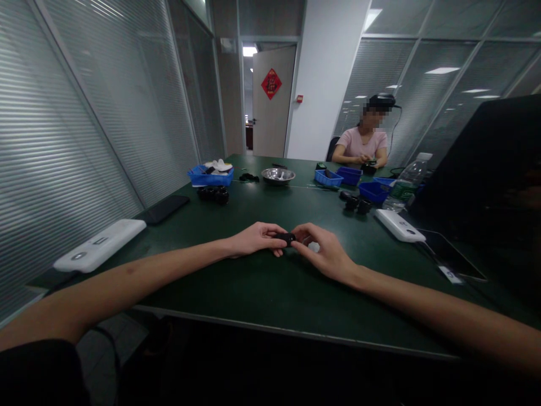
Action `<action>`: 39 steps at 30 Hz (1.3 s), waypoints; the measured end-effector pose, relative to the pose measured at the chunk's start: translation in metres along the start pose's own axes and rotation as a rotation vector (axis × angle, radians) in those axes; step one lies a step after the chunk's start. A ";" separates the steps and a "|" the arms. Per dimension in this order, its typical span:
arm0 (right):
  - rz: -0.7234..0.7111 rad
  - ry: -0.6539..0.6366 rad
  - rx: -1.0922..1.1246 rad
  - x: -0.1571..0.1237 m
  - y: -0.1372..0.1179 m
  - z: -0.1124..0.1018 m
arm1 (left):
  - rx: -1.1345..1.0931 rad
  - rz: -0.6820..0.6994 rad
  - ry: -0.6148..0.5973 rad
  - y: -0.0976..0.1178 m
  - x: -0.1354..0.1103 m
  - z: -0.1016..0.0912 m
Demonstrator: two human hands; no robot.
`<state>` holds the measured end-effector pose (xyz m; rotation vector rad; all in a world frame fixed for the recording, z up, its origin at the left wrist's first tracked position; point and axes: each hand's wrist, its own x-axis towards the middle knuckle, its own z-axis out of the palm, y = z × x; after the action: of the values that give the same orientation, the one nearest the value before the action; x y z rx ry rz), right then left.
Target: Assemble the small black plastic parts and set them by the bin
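Note:
Both my hands meet at the middle of the dark green table (262, 287). My left hand (256, 239) and my right hand (323, 251) each pinch one end of a small black part (288, 238), holding it just above the tabletop. The fingers of both hands are curled round it. A small pale item (313, 246) lies on the table just behind my right fingers; I cannot make out what it is.
A white power bank (100, 244) and a black phone (165, 208) lie at the left edge, and another white power bank (399, 225) at the right. Further back are blue bins (210, 176), a metal bowl (278, 175), black parts (214, 194) and a water bottle (406, 183). A person in pink (363, 146) sits at the far end.

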<state>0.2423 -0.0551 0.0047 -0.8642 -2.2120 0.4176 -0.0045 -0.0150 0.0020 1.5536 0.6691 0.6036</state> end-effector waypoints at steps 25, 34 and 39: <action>0.000 0.050 0.000 0.000 -0.002 0.002 | -0.013 0.011 -0.012 -0.001 -0.001 -0.001; -0.108 0.026 0.008 0.001 -0.004 0.002 | -0.002 0.016 -0.020 -0.003 0.000 -0.003; 0.042 0.007 0.027 0.001 -0.001 0.001 | -0.007 0.002 0.004 -0.001 -0.001 -0.002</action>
<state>0.2405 -0.0556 0.0046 -0.8972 -2.1799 0.4624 -0.0065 -0.0147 0.0007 1.5474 0.6679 0.6099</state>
